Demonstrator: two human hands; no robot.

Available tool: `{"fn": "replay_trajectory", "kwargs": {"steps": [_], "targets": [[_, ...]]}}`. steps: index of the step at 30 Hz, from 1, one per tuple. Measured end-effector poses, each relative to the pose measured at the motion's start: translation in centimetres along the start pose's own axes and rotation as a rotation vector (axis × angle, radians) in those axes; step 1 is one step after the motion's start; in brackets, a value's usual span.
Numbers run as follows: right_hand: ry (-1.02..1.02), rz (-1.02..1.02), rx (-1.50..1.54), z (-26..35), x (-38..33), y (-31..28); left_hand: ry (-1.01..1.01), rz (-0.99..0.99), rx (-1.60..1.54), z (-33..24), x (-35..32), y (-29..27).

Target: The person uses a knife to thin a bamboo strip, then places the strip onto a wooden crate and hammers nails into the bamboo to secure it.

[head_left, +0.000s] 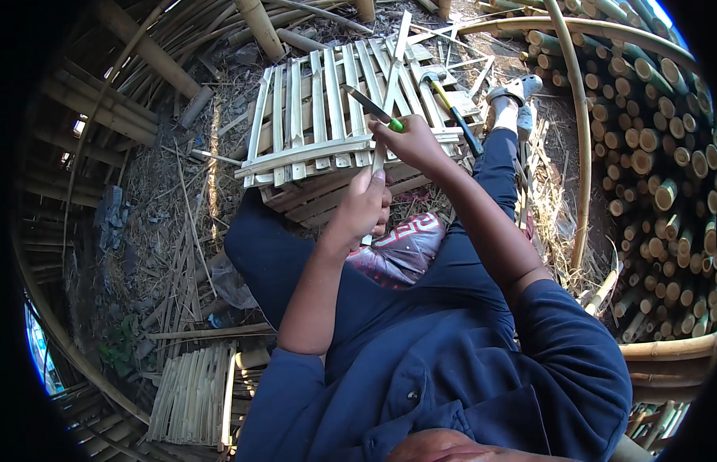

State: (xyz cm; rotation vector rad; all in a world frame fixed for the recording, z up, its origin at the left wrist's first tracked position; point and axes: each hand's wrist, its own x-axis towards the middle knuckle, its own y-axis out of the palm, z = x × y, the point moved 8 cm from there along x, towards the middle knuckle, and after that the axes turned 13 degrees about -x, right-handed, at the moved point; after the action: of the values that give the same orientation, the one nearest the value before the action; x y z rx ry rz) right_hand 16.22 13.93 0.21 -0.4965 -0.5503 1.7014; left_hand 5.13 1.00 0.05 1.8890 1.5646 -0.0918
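My right hand [411,144] is closed round the green handle of a knife [366,102], whose blade points up and to the left. A long, pale bamboo strip [396,73] slants from my left hand past my right hand towards the far side. My left hand [363,205] grips the near part of this strip, just above my lap. Beneath the knife lies a slatted bamboo panel [333,100], raised on a low slatted base. Resting at the panel's right side is a hammer [455,115] with a yellow and black handle.
Cut bamboo poles [651,162] are stacked high on the right, behind a bent upright pole [576,115]. At lower left sits a bundle of split strips [190,396]. A printed cloth [401,250] lies between my legs. Shavings and straw litter the ground.
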Motion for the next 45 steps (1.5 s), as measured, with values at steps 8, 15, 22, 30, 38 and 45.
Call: {"fn": "replay_trajectory", "kwargs": {"steps": [8,15,22,30,38,45], "targets": [[0.191,-0.133,0.331,-2.9,-2.9,0.6,0.496,0.094,1.316,-7.1,-7.4,-2.0],[0.254,0.003,0.35,-4.1,-5.0,0.8,0.224,0.543,1.902,-2.0,-13.6,-19.5],[-0.025,-0.342,0.192,-4.3,-4.6,-2.2,0.434,0.123,1.807,-8.4,-10.1,-15.9],[-0.269,-0.427,0.065,-6.0,-7.9,-1.1,0.215,0.371,1.73,-2.6,-4.4,-7.2],[-0.252,-0.272,-0.069,-9.2,-8.0,2.6,0.272,0.069,1.325,-8.8,-1.1,-4.6],[-0.264,-0.053,-0.278,-9.9,-8.6,6.2,0.2,0.133,1.038,-8.9,0.1,-2.0]]}}
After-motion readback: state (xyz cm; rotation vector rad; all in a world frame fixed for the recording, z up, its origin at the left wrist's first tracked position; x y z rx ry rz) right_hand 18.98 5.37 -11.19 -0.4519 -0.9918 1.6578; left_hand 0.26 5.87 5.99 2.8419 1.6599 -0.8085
